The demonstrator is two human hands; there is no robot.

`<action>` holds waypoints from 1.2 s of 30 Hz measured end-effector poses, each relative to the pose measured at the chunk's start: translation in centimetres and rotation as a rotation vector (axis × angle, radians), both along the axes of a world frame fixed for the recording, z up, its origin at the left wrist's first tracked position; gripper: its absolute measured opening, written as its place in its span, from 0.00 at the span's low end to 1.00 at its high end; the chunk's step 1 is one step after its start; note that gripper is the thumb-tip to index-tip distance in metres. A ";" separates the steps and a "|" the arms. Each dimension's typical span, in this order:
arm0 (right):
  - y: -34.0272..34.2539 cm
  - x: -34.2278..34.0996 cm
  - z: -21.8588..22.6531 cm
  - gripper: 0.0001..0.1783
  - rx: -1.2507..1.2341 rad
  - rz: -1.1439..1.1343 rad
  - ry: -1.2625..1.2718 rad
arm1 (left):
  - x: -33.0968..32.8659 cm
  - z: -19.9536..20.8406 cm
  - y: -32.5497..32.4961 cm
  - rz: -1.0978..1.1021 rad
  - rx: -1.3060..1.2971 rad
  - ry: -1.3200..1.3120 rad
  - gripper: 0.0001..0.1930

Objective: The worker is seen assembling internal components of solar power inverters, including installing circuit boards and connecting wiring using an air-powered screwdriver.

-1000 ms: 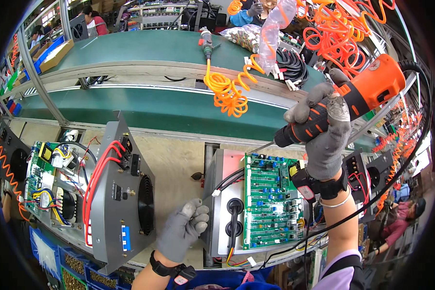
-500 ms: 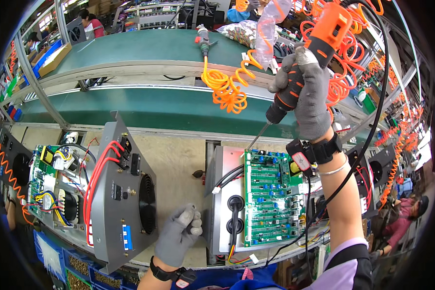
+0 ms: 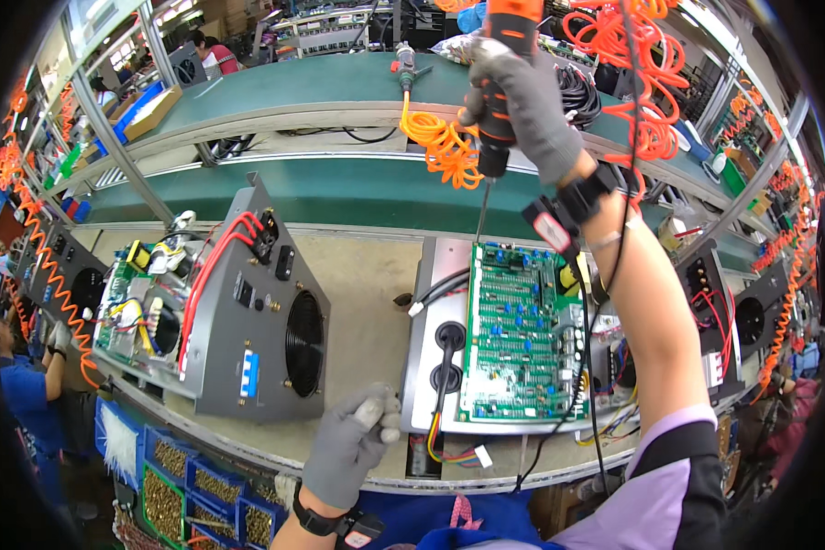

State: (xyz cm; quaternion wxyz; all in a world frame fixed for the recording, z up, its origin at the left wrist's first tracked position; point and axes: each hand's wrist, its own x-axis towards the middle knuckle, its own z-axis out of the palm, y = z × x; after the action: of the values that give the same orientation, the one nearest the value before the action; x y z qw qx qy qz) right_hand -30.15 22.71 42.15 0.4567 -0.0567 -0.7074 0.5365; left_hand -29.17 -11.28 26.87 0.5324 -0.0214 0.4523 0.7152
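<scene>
Screwdriver [image 3: 497, 82] now upright over board [image 3: 520, 335]

Blue label [image 3: 249, 373] on grey casing [image 3: 247, 312]

An electronics assembly line on a factory floor. Green conveyor belts [image 3: 275, 188] cross the upper frame, orange coiled air hoses [image 3: 637, 87] hang at upper right, and open metal cases [image 3: 238, 302] with green circuit boards [image 3: 522, 335] fill the centre. Bins of screws [image 3: 170, 467] sit at lower left.

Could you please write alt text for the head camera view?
A gloved right hand holds an orange-and-black power screwdriver upright, its bit just above a green circuit board. The gloved left hand rests at the workbench edge.
</scene>
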 end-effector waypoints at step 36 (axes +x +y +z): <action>-7.5 23.6 5.1 0.29 0.129 -0.097 0.515 | 8.4 4.3 9.0 -0.380 0.222 -0.145 0.35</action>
State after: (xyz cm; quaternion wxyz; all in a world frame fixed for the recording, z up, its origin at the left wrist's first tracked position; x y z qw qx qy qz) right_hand -6.53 15.23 47.23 0.6495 0.0770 -0.5970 0.4645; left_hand -20.76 -2.23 31.19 0.6879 0.0716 0.3271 0.6440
